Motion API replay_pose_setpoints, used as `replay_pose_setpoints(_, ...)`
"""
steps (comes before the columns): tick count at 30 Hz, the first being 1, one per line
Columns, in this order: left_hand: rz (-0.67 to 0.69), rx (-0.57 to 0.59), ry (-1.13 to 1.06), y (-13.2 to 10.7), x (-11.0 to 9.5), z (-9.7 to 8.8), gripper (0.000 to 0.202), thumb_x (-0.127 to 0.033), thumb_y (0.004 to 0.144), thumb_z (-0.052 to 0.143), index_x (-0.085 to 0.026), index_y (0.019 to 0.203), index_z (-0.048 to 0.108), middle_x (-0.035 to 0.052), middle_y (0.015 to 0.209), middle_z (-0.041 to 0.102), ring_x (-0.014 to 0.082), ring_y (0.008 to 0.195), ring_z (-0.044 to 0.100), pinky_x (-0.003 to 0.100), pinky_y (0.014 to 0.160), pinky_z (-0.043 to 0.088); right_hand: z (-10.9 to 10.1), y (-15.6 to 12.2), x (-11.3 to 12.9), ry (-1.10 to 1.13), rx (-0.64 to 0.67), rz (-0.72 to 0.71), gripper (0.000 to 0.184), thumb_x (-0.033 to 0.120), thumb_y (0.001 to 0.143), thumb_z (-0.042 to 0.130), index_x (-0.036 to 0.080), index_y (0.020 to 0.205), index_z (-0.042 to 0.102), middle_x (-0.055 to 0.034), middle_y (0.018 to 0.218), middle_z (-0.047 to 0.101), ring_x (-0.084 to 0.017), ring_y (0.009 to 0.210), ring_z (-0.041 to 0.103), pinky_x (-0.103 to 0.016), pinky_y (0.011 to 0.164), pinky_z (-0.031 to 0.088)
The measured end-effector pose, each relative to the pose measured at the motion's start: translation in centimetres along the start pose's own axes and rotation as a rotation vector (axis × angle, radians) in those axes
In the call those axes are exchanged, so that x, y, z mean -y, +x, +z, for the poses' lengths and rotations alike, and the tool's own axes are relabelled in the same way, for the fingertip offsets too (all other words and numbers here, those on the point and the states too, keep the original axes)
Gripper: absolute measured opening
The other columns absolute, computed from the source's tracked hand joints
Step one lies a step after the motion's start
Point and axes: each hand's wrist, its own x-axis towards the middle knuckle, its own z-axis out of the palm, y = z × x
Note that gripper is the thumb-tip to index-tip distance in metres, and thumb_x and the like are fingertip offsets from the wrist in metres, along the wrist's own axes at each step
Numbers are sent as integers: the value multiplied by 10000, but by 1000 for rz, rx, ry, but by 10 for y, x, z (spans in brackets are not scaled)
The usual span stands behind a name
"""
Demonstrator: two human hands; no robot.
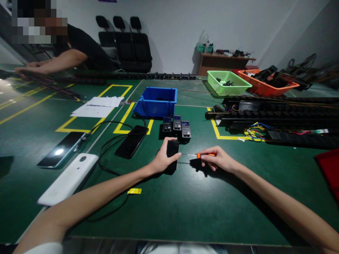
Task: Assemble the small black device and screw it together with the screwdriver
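Observation:
My left hand (162, 157) is closed around a small black box-shaped device (172, 150), thumb across its near face, holding it just over the green table. In my right hand (217, 158) is a screwdriver (205, 155) with an orange and black handle, pinched between thumb and fingers. Its thin metal shaft points left and its tip meets the right side of the device, by my left thumb; whether it touches a screw is too small to tell. Just beyond stand three similar black devices (177, 122) with small blue-tinted displays.
A blue bin (159, 102) stands behind the devices. To the left lie a black phone (131, 141), a lit phone (62, 150), a white power bank (69, 180), cables and papers (97, 107). Black rails with wires (265, 116) and two baskets (229, 84) occupy the right. A co-worker (79, 49) leans over the far left.

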Motion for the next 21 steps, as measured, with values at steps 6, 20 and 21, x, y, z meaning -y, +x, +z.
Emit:
replay_pose_setpoints(6,-2,-2,13,0,0,0,569,-365,792,660,-229,1266,376,41,993,564,171,859,594,371,841,482,-3,-2,-3,-381,-86,-329,378,364,859,629,152,1168,678,-70,824,725,-82,482,548,-217,486,451)
replay_pose_setpoints(20,1,5,10,1,1,0,570,-365,788,668,-225,1261,382,36,977,562,170,846,590,355,821,481,6,-5,0,-326,-194,-360,282,340,839,647,199,1071,725,-103,1091,710,-167,721,677,-262,587,518)
replay_pose_setpoints(21,1,8,12,1,2,0,570,-368,790,666,-227,1262,381,33,970,560,170,842,590,352,814,482,8,-5,3,-204,-203,-289,281,357,860,612,198,1063,725,-106,1144,692,-142,641,664,-249,530,506)
